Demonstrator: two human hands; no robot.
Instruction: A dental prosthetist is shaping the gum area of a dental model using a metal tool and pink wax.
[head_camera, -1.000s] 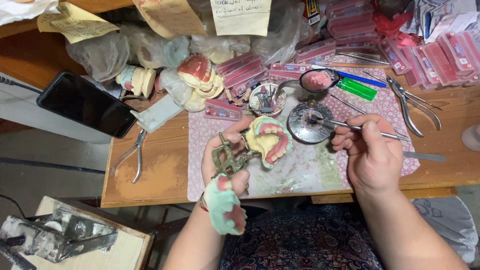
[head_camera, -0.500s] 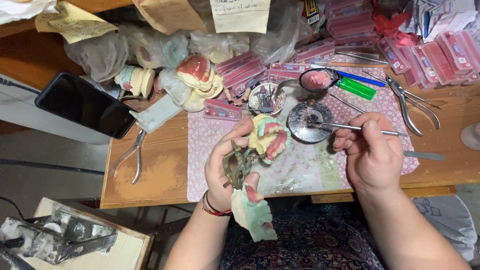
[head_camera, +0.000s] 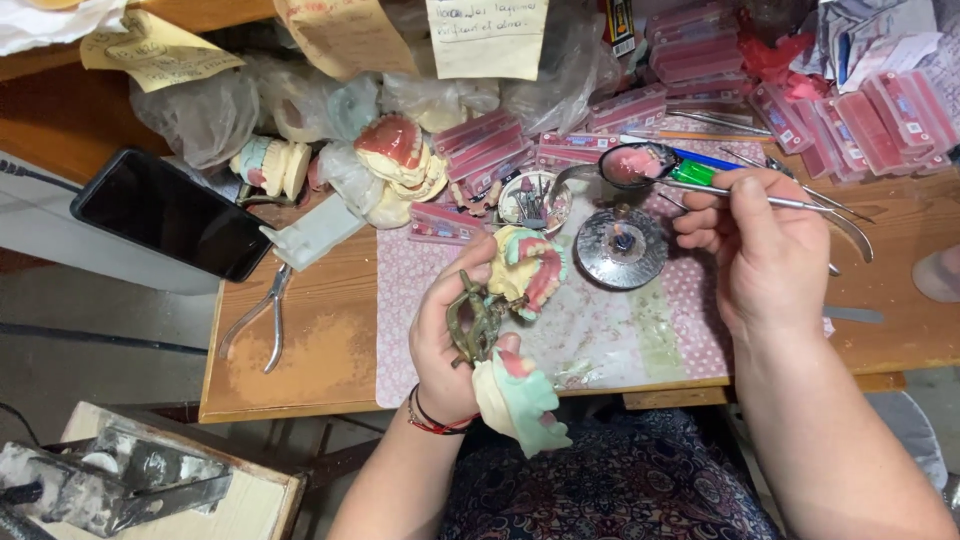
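Right hand (head_camera: 765, 250) nearer the spoon (head_camera: 632, 165).

Open room lay on the patterned mat (head_camera: 620, 340) between the left hand (head_camera: 450, 340) and right hand (head_camera: 765, 250) (only a round metal dish (head_camera: 620, 248) stood there). The desk's far side was crowded with pink boxes (head_camera: 700, 90), plastic bags (head_camera: 200, 115) and dental casts (head_camera: 400, 160); pliers (head_camera: 262, 315) and a dark phone (head_camera: 170, 213) blocked the left.

Black phone (head_camera: 170, 213), pliers (head_camera: 262, 318), pink tooth-card boxes (head_camera: 700, 95) on wooden bench (head_camera: 300, 360)
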